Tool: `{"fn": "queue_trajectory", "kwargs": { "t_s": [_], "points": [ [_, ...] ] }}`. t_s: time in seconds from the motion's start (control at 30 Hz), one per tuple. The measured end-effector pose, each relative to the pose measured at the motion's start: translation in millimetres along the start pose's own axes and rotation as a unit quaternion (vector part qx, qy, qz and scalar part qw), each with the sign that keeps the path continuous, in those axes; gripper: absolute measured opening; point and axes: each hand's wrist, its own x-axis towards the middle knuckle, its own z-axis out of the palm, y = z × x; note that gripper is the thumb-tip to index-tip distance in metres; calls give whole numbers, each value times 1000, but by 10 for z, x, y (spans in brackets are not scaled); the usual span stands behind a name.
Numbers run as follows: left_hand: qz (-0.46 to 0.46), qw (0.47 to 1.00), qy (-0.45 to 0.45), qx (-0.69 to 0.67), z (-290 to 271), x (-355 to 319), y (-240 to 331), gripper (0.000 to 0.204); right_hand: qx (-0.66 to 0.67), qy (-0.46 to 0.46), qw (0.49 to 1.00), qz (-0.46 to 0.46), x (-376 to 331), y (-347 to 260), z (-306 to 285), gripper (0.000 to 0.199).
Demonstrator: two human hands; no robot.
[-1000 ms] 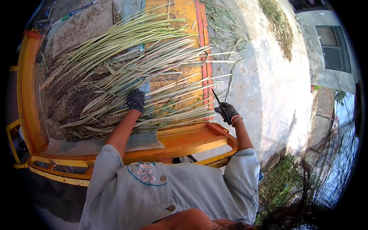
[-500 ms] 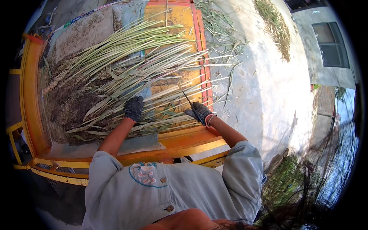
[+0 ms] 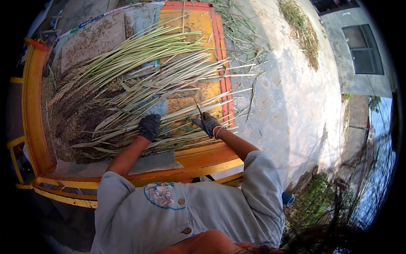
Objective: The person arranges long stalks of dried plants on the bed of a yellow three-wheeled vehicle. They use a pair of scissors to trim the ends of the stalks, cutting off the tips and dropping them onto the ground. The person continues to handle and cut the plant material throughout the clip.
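Note:
Long cut stalks with dark, grainy heads lie across an orange truck bed (image 3: 192, 23). My left hand (image 3: 149, 127), in a dark knit glove, is closed on some of the nearer pale stalks (image 3: 186, 111). To its right is my right hand (image 3: 207, 124), also gloved, closed around a sickle (image 3: 198, 108). The sickle's thin, dark blade points up and away over the stalks' bare ends; its handle is mostly hidden in the glove. A greener bundle of stalks (image 3: 139, 46) lies farther off, its dark seed heads (image 3: 74, 108) toward the left.
An orange side rail (image 3: 203, 158) runs between me and the bed, with a yellow-orange post frame (image 3: 34, 106) at the left. A red edge (image 3: 224, 55) bounds the bed's right end. Leaf scraps (image 3: 241, 31) litter the concrete (image 3: 275, 106) beyond it.
My right hand has moved left with the sickle, closer to my left hand, and the blade stands steeper. My left hand has shifted slightly nearer to me.

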Motion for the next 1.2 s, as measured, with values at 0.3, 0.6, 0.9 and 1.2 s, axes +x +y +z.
{"fn": "queue_trajectory", "kwargs": {
  "t_s": [0.3,0.6,0.9,1.2],
  "points": [
    [-8,999,1,-33,-17,-13,-70,22,216,39,952,212,137,-361,-286,54],
    [13,997,11,-69,53,-6,-50,21,214,104,943,233,-66,-241,-36,34],
    [28,998,29,-37,54,-45,-60,22,199,102,947,231,-174,-366,-193,32],
    [12,993,-62,-98,-64,-123,-44,25,222,75,957,172,-105,-239,-210,37]
  ]
}}
